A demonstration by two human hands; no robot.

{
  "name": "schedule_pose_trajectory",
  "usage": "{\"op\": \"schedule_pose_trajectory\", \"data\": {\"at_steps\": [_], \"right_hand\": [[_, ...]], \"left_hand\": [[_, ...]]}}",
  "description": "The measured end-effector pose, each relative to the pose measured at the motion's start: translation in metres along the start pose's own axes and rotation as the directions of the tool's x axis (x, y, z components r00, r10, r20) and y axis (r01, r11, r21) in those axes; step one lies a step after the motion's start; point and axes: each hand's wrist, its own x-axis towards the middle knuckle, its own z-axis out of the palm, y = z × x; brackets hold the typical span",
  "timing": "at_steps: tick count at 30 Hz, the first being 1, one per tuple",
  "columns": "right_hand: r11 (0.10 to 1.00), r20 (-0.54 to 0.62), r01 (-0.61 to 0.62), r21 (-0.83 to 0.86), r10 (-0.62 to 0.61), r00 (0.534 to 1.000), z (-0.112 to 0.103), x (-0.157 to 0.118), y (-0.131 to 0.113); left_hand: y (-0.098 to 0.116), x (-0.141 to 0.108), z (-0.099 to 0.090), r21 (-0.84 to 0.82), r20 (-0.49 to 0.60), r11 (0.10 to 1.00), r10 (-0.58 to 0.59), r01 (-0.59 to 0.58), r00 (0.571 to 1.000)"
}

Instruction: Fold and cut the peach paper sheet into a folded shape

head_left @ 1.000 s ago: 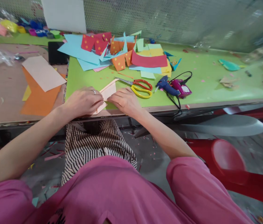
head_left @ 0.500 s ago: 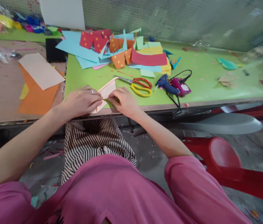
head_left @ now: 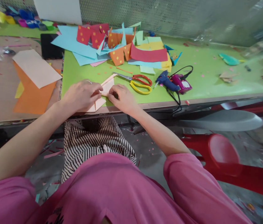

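Note:
A pale peach sheet of paper (head_left: 108,84) with folded edges lies at the front edge of the green-covered table, partly under my hands. My left hand (head_left: 83,95) is over its left part, fingers curled and the fingertips at the fold near the middle. My right hand (head_left: 122,99) pinches the paper at the fold with thumb and forefinger. A lower flap shows below the fingers, pointing toward me. Just beyond my right hand lie scissors (head_left: 138,83) with one red and one yellow handle, blades toward the paper's upper corner.
A blue glue gun (head_left: 167,81) and a magenta box (head_left: 181,84) with a black cord lie to the right. Coloured paper pieces, including a red strip (head_left: 149,54), are heaped behind. Orange sheet (head_left: 37,98) and peach sheet (head_left: 36,67) lie left. A red stool (head_left: 224,149) stands below right.
My left fingers have lifted and bent a little, baring more of the lower flap. My right hand keeps its pinch near the fold. The view has shifted slightly.

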Motion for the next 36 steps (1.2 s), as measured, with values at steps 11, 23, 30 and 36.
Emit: {"op": "schedule_pose_trajectory", "data": {"at_steps": [11,23,30,36], "right_hand": [[0.998,-0.006,0.054,0.038,-0.054,0.999,-0.001,0.002,-0.002],[0.999,0.044,0.046,0.013,-0.047,0.998,-0.003,0.005,-0.004],[1.000,0.050,0.022,-0.008,-0.021,0.999,-0.004,0.004,-0.007],[1.000,0.057,0.011,-0.015,-0.011,0.998,-0.004,0.006,-0.008]], "left_hand": [[0.010,0.002,-0.019,-0.047,0.071,0.997,-0.057,0.061,0.996],[0.005,-0.004,-0.024,-0.091,0.109,0.987,-0.125,0.135,0.986],[0.012,-0.002,-0.021,-0.059,0.113,0.968,-0.235,0.243,0.965],[0.016,-0.003,-0.016,-0.044,0.114,0.974,-0.215,0.221,0.970]]}}
